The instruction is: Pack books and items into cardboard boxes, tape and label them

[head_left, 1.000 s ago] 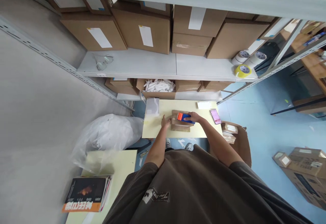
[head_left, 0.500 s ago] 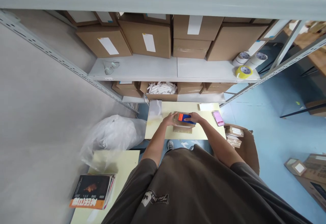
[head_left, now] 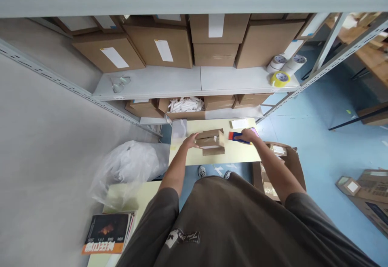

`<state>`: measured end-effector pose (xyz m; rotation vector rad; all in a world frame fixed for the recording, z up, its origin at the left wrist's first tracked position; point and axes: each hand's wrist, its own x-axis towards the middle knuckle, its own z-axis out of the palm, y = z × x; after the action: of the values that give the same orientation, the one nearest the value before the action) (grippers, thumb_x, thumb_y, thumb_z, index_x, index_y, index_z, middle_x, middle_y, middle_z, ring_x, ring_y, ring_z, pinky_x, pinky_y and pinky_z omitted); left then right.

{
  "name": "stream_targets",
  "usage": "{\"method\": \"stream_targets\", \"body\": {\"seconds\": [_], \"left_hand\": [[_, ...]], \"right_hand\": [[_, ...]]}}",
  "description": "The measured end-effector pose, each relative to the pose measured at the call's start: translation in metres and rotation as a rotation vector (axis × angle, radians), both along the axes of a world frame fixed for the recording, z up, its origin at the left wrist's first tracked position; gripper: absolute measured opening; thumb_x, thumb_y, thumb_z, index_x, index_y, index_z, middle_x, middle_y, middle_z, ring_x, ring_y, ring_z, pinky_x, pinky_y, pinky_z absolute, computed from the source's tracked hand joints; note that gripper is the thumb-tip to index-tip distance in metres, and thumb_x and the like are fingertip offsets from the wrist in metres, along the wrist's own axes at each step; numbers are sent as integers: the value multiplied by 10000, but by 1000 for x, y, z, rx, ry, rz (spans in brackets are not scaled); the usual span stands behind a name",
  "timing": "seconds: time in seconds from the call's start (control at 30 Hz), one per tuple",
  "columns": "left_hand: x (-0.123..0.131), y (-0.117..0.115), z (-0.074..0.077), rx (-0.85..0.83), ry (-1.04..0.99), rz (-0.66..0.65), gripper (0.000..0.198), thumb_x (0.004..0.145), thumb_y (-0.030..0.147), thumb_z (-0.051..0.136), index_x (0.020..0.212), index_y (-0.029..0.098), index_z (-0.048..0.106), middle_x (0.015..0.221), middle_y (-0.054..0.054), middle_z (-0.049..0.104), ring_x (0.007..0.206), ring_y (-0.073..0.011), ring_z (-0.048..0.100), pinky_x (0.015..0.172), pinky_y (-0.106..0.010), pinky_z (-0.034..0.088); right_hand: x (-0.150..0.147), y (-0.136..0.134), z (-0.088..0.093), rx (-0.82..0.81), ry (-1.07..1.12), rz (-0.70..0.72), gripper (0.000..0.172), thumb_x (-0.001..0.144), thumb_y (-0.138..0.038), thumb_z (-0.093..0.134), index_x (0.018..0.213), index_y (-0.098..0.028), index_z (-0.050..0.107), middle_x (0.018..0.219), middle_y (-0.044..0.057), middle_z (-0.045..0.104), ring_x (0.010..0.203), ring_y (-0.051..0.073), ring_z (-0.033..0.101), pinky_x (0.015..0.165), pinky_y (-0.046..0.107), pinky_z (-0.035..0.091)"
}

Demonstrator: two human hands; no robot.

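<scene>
A small brown cardboard box (head_left: 211,141) lies on the pale yellow table (head_left: 239,155) in front of me. My left hand (head_left: 190,140) grips the box's left end with curled fingers. My right hand (head_left: 247,136) is to the right of the box, closed on a red and blue tape dispenser (head_left: 236,137) held just above the table. A pink item shows partly behind my right hand.
Grey metal shelving (head_left: 182,81) holds large labelled cartons (head_left: 160,44) and tape rolls (head_left: 280,78). An open carton of small parcels (head_left: 280,153) stands right of the table. A white plastic bag (head_left: 130,166) and a stack of books (head_left: 107,232) lie to the left.
My right hand has carried the tape dispenser off the top of the box to the right. My left hand stays at the box's left end.
</scene>
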<state>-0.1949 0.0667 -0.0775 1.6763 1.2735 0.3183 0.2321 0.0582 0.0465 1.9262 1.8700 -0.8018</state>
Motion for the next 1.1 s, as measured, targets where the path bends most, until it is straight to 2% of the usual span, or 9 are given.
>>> {"method": "stream_targets", "body": {"seconds": [0.1, 0.2, 0.37, 0.5, 0.6, 0.8, 0.93, 1.1], "left_hand": [[-1, -2, -5, -78, -33, 47, 1201, 477, 266, 1027, 1587, 272, 570, 1595, -146, 594, 1476, -436, 527, 1243, -520, 403], [21, -6, -12, -103, -76, 98, 1235, 474, 222, 1023, 1611, 269, 542, 1603, -152, 591, 1455, -422, 551, 1239, -524, 410], [56, -9, -12, -57, -97, 131, 1214, 462, 225, 1032, 1586, 235, 573, 1669, -179, 504, 1529, -414, 473, 1275, -493, 364], [75, -15, -4, -23, -138, 111, 1040, 514, 233, 1014, 1487, 294, 651, 1676, -129, 504, 1559, -373, 451, 1265, -472, 365], [85, -22, 3, 23, -116, 92, 887, 581, 194, 982, 1418, 283, 700, 1718, -126, 448, 1545, -375, 463, 1232, -452, 385], [92, -26, 11, 58, -76, 79, 788, 578, 125, 957, 1324, 288, 762, 1771, -98, 368, 1508, -383, 512, 1194, -435, 425], [94, -25, 14, 37, -25, 99, 812, 576, 114, 953, 1342, 304, 761, 1777, -98, 354, 1474, -418, 552, 1160, -461, 460], [95, -27, 21, 73, 14, 82, 805, 607, 126, 944, 1373, 277, 748, 1764, -125, 375, 1528, -389, 501, 1186, -440, 456]], "right_hand": [[55, -4, 5, 62, 47, -37, 650, 764, -818, 763, 873, -178, 774, 963, 158, 797, 913, 301, 741, 708, 309, 477], [67, -16, 2, 91, 202, -96, 621, 778, -822, 737, 810, -203, 715, 898, 112, 774, 850, 265, 720, 676, 294, 461], [40, -36, -9, 103, 427, -212, 649, 732, -859, 736, 768, -217, 647, 760, 64, 704, 741, 234, 665, 629, 296, 441], [21, -41, -14, 146, 630, -296, 664, 722, -869, 722, 779, -214, 630, 712, 27, 653, 679, 199, 605, 594, 285, 422], [15, -41, -19, 145, 723, -332, 667, 703, -858, 747, 781, -206, 627, 697, 15, 630, 658, 184, 577, 570, 275, 412], [-1, -39, -36, 104, 892, -360, 642, 709, -808, 779, 860, -191, 684, 754, 24, 661, 714, 197, 593, 625, 291, 467], [-20, -31, -45, 57, 980, -302, 641, 721, -786, 791, 979, -203, 731, 780, 25, 678, 772, 229, 622, 688, 329, 519], [-26, -23, -51, 35, 982, -261, 624, 707, -743, 844, 1004, -202, 754, 820, 31, 691, 799, 236, 624, 728, 351, 526]]}}
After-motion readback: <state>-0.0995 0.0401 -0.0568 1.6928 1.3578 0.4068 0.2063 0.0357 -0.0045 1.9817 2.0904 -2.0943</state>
